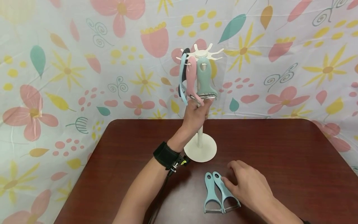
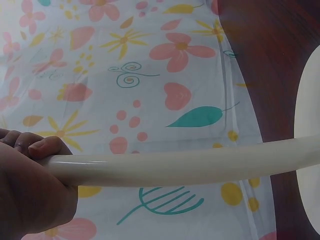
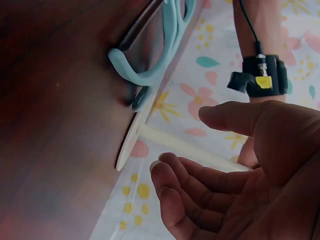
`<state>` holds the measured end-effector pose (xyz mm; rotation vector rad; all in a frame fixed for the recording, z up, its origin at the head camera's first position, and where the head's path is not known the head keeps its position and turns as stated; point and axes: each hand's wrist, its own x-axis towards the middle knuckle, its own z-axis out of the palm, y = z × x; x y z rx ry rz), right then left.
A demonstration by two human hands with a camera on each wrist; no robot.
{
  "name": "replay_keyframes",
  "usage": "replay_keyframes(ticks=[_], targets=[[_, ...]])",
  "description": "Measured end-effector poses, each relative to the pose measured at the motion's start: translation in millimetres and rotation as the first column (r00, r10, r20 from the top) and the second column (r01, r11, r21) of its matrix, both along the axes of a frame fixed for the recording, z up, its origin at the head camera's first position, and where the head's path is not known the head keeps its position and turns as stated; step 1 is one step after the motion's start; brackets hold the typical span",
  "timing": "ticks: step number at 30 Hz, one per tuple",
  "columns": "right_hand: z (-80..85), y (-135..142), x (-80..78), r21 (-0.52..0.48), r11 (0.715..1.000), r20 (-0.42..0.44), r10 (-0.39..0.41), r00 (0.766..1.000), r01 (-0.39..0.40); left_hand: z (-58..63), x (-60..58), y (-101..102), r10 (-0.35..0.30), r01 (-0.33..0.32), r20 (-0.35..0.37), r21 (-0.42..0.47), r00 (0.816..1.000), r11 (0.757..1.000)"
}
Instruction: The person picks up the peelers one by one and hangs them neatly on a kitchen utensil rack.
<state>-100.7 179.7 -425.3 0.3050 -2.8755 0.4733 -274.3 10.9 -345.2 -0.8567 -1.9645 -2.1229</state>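
Observation:
My left hand [image 1: 195, 114] grips the upper pole [image 2: 175, 170] of a white stand whose round base [image 1: 206, 153] rests on the table. From the hooks at the stand's top [image 1: 201, 53] hang a green peeler [image 1: 204, 77], a pink peeler [image 1: 191, 74], a light blue peeler [image 1: 181, 77] and a dark one [image 1: 184, 73] partly hidden behind it. Two light blue peelers, one on the left [image 1: 210, 188] and one on the right [image 1: 222, 188], lie side by side on the table. Above the right one hovers my right hand [image 1: 250, 185], fingers loosely bent and holding nothing.
The brown table [image 1: 279, 149] has rounded far corners. Behind it hangs a patterned cloth [image 1: 117, 56] with flowers and leaves. A black band [image 1: 167, 155] with a small camera and a cable is on my left wrist.

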Motion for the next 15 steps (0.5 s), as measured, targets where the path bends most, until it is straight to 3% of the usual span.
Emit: replay_keyframes(ticks=[9,15], targets=[[-4.7,-2,3.5,0.014,1.0,0.133,-0.028,0.991,0.026,4.0,1.9,0,-0.003,0.003,0.019,-0.015,1.0,1.0],[-10.1,-7,4.6,0.018,1.0,0.185,-0.021,0.982,0.018,20.5,18.1,-4,-0.003,0.003,0.022,-0.011,1.0,1.0]])
